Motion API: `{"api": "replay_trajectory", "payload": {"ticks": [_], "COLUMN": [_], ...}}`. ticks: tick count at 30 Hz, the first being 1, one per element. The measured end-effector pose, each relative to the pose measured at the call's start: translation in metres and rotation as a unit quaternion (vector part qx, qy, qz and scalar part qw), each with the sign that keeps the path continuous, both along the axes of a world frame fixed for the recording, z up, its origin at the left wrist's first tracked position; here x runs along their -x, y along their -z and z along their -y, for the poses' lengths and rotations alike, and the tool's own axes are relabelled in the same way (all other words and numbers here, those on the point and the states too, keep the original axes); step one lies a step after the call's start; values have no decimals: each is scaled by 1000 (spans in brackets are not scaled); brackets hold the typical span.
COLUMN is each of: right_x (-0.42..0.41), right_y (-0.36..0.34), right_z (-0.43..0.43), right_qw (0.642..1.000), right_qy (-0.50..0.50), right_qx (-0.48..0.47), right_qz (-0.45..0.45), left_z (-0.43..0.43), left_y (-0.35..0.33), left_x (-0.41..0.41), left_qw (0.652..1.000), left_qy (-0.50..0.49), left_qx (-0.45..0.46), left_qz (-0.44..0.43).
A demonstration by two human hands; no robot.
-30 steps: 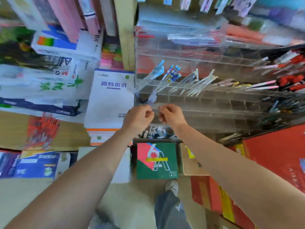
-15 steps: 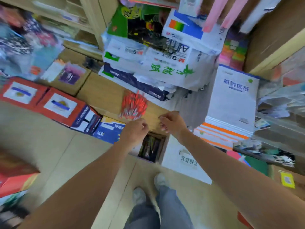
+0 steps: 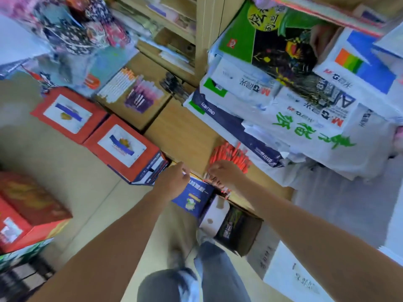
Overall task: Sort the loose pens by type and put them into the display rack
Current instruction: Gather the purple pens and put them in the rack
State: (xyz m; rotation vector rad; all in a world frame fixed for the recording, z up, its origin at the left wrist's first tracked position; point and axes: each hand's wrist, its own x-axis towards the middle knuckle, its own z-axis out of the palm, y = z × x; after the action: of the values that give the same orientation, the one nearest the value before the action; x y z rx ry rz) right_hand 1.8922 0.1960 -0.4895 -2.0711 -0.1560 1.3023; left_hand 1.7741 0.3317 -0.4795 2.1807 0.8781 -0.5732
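- While the display rack itself lies outside this view, the slim red plastic pens (image 3: 232,154) lie in a loose heap on the near right part of the light wooden counter (image 3: 185,136), their barrels fanned out and overlapping.
- The right hand (image 3: 224,174) is at the counter's near edge, on the near side of the heap, with its fingers curled downward. Red-and-white pen ends stick out beneath them, so it appears to be grasping a small bunch, though blur softens the detail.
- The left hand (image 3: 174,180) hangs just off the counter's near edge, beside the right hand. It is loosely curled, and I cannot tell whether it holds anything.
- The pens are probably light and stiff, with smooth round barrels that roll apart and slide past one another. They look sturdy enough, though clips and caps may snag on each other.
- A bunch is best taken around the middle of the barrels with the whole fingers. A grip at the tips lets the bunch splay and drop pens. The free hand can square up the ends.
- A stack of white-wrapped paper reams with green lettering (image 3: 316,131) sits on the counter's far right side, just beside the heap, and limits the approach from there.
- Beyond the counter's far left end lie a row of white pens with orange caps (image 3: 118,83) and a cluster of purple-and-white pens (image 3: 141,97), each in its own group.
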Motion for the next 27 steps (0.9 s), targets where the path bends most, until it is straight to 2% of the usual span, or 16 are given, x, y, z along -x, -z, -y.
{"api": "replay_trajectory", "payload": {"ticks": [7, 18, 27], "right_x": [-19, -24, -47], "right_y": [29, 76, 128], "right_z": [-113, -289, -361], "right_qw": [1000, 990, 984], "right_qy": [2, 141, 172], "right_qx": [1, 12, 47], "right_qz": [-14, -18, 8], "left_z": [-122, -323, -396], "left_y": [30, 73, 133], "left_x": [-21, -44, -95], "left_qw": [999, 998, 996], "left_qy": [-33, 36, 62], "left_qx": [-13, -12, -25], "left_qz": [28, 53, 65]}}
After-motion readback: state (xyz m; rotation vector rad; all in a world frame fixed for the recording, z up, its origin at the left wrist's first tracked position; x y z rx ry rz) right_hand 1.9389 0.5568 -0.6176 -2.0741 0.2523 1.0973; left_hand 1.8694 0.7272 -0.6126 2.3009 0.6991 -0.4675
